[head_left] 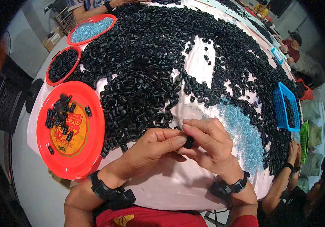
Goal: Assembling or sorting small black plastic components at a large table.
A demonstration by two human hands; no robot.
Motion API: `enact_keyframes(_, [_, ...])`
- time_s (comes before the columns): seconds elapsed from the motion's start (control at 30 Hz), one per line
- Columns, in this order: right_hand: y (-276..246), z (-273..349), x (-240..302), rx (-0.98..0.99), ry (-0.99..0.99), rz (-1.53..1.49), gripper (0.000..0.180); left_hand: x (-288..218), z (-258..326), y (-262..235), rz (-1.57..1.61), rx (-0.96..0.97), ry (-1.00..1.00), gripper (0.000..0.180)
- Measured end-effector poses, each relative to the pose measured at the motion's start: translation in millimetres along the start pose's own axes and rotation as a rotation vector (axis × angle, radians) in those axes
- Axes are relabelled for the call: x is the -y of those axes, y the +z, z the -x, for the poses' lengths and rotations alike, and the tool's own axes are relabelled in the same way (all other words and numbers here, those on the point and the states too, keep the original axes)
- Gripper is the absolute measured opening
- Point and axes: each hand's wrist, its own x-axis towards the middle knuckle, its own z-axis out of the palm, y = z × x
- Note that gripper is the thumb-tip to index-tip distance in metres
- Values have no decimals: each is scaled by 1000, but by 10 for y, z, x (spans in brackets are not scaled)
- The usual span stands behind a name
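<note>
My left hand [153,149] and my right hand [207,142] meet above the white table [170,181], near its front edge. Together they pinch one small black plastic cap [189,142] between thumbs and fingertips. A very large heap of the same black caps [147,64] covers the table just beyond my hands. A patch of small clear blue rings [242,132] lies to the right of my right hand. Both wrists wear black bands.
A red plate [83,151] with several black caps sits at my left. Two more red plates stand further back, one with black caps [62,64], one with blue rings [92,28]. A blue basket [281,109] and a green basket [304,138] stand right. Other people sit around the table.
</note>
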Motion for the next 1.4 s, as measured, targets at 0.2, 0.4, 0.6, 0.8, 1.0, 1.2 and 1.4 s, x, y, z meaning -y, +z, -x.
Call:
enact_keyframes(0.2, [-22, -35, 23, -28, 5, 8, 55, 6, -41, -23, -25, -78, 62, 21])
enact_keyframes(0.4, [-12, -39, 18, 7, 3, 42, 53, 54, -57, -52, -168, -128, 135, 18])
enact_keyframes(0.6, [-32, 0, -39, -23, 43, -3, 50, -12, -73, 0, -185, -308, 228, 22])
enact_keyframes(0.8, [-62, 14, 15, -12, 147, -49, 41, 20, -76, -58, -132, -362, 329, 23])
enact_keyframes(1.0, [-20, -34, 57, -56, 185, -47, 42, 3, -33, -35, -224, -345, 294, 20])
enact_keyframes(1.2, [-81, -15, 90, -18, 50, 41, 41, 39, -36, 88, -439, -200, 253, 24])
enact_keyframes(1.4, [-50, -68, 206, -5, 115, -56, 39, 109, 72, 63, -375, -214, 333, 21])
